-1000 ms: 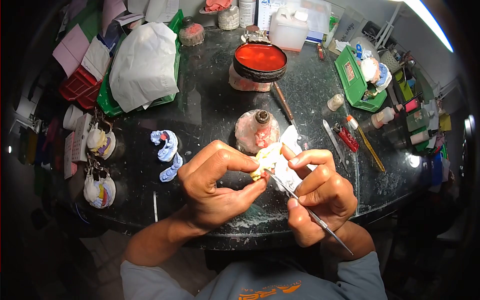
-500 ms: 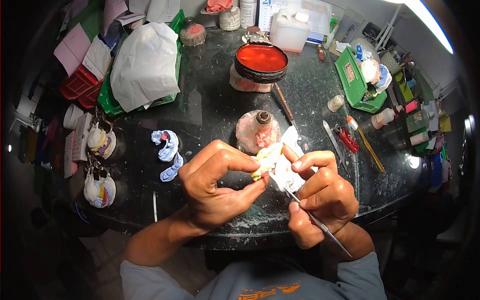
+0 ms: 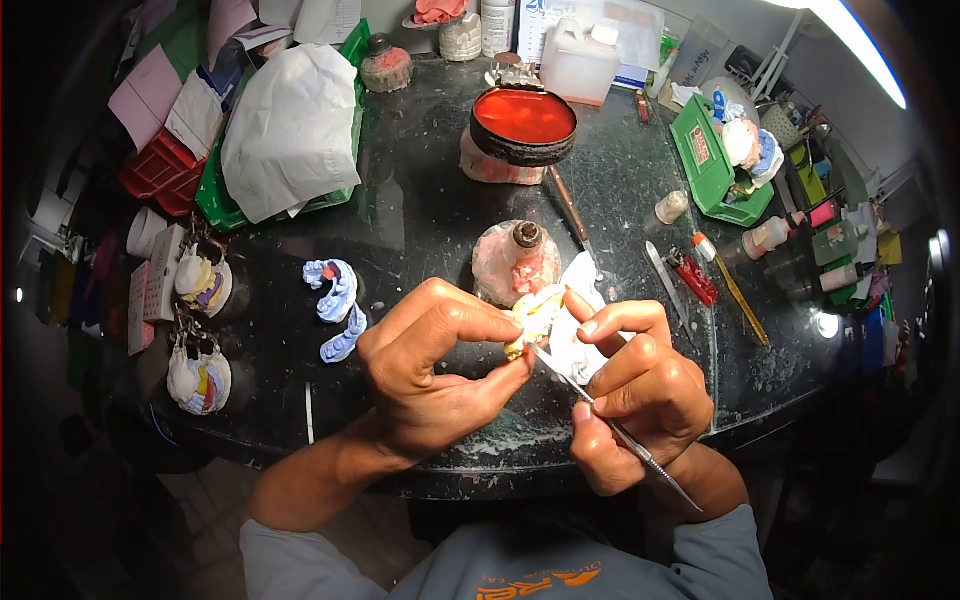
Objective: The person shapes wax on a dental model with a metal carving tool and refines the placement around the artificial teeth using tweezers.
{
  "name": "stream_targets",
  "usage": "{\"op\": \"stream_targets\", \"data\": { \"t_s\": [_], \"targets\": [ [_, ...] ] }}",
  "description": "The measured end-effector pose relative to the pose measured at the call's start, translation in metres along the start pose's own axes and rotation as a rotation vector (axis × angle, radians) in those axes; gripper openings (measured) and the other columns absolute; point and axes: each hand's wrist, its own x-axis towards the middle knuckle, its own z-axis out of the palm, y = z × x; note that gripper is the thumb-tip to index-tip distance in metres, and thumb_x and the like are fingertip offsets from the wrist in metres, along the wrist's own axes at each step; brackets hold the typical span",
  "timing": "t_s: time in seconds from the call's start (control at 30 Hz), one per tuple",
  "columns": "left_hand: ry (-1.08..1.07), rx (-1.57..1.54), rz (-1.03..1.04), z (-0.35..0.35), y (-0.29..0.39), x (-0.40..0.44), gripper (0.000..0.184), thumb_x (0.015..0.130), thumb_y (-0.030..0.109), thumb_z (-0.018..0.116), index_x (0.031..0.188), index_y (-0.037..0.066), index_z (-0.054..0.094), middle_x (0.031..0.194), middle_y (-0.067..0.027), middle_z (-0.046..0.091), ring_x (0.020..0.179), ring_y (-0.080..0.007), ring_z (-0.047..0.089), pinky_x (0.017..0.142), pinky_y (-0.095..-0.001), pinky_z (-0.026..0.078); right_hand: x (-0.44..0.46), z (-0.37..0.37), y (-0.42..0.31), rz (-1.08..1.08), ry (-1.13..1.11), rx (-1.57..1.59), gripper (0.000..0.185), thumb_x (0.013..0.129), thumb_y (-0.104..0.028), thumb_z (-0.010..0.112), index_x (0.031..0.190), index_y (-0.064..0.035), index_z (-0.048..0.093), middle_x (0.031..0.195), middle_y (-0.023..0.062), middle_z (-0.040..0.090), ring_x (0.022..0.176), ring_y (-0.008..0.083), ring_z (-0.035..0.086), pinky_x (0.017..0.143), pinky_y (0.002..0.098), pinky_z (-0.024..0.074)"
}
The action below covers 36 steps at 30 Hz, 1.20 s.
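Between the thumb and index finger of my left hand (image 3: pixel 440 365) is a small yellow dental cast (image 3: pixel 540 314) with a reddish spot low on it. My right hand (image 3: pixel 645 400) grips a thin metal dental carver (image 3: pixel 632 443) like a pen. The carver's upper end meets the cast near the reddish spot, and its other end points down toward my right forearm. A crumpled white cloth (image 3: pixel 572 350) shows behind and between my hands; whether any finger grips it I cannot tell. Just beyond stands a wax-spattered burner (image 3: pixel 500 262).
A pan of red wax (image 3: pixel 523 117) stands behind the burner, with a wooden-handled knife (image 3: pixel 568 205) beside it. Blue silicone pieces (image 3: pixel 338 290) and mounted casts (image 3: pixel 200 380) lie left. To the right are a metal spatula (image 3: pixel 668 282), a red knife (image 3: pixel 692 278) and a green tray (image 3: pixel 705 165).
My right hand has shifted slightly left and the carver's tip has moved a little on the cast. My left hand stays nearly still, holding the cast.
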Motion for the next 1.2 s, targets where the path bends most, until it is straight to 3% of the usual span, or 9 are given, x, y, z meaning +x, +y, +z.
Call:
{"op": "stream_targets", "data": {
  "t_s": [0.17, 0.27, 0.4, 0.63, 1.2],
  "targets": [
    [-0.006, 0.008, 0.008, -0.0006, -0.0018, -0.0008, 0.031, 0.066, -0.005, 0.091, 0.089, 0.004, 0.073, 0.085, -0.0094, 0.072, 0.076, -0.0204, 0.074, 0.065, -0.0307, 0.058, 0.0016, -0.0014, -0.0017, -0.02, -0.042, 0.044, 0.021, 0.064, 0.007, 0.071, 0.077, -0.0049, 0.06, 0.07, 0.0048, 0.061, 0.096, 0.0346, 0.067, 0.105, 0.0615, 0.053],
    [-0.063, 0.02, -0.011, -0.0041, -0.0017, -0.0022, 0.036, 0.066, -0.006, 0.093, 0.091, 0.004, 0.069, 0.09, -0.0121, 0.073, 0.084, -0.0191, 0.074, 0.072, -0.0287, 0.059, 0.0014, -0.0015, -0.0018, -0.029, -0.04, 0.077, 0.02, 0.065, 0.006, 0.071, 0.077, -0.0049, 0.059, 0.07, 0.005, 0.06, 0.096, 0.0342, 0.067, 0.106, 0.0633, 0.0524],
    [-0.015, -0.009, -0.017, -0.0006, -0.0005, -0.0015, 0.031, 0.066, -0.006, 0.091, 0.089, 0.004, 0.072, 0.085, -0.0104, 0.072, 0.077, -0.021, 0.074, 0.066, -0.0315, 0.058, 0.0004, -0.002, -0.002, -0.032, 0.008, 0.048, 0.02, 0.066, 0.007, 0.07, 0.079, -0.004, 0.059, 0.071, 0.0061, 0.06, 0.095, 0.034, 0.065, 0.105, 0.0643, 0.053],
    [-0.001, -0.021, -0.003, -0.0002, 0.0008, -0.0007, 0.031, 0.066, -0.007, 0.09, 0.089, 0.004, 0.072, 0.087, -0.0118, 0.073, 0.079, -0.0217, 0.075, 0.069, -0.0312, 0.06, -0.0043, 0.0015, 0.0051, 0.03, 0.098, 0.158, 0.02, 0.069, 0.01, 0.067, 0.081, -0.0021, 0.057, 0.075, 0.0081, 0.062, 0.101, 0.0335, 0.063, 0.105, 0.0622, 0.0546],
    [-0.011, -0.029, 0.008, -0.0022, 0.0011, -0.0011, 0.033, 0.065, -0.007, 0.09, 0.09, 0.004, 0.073, 0.088, -0.0119, 0.073, 0.081, -0.022, 0.075, 0.07, -0.0312, 0.06, -0.0019, 0.0013, 0.0024, -0.022, 0.051, 0.028, 0.02, 0.065, 0.008, 0.07, 0.075, -0.0042, 0.057, 0.071, 0.0061, 0.061, 0.093, 0.0342, 0.067, 0.099, 0.058, 0.0575]
  ]
}}
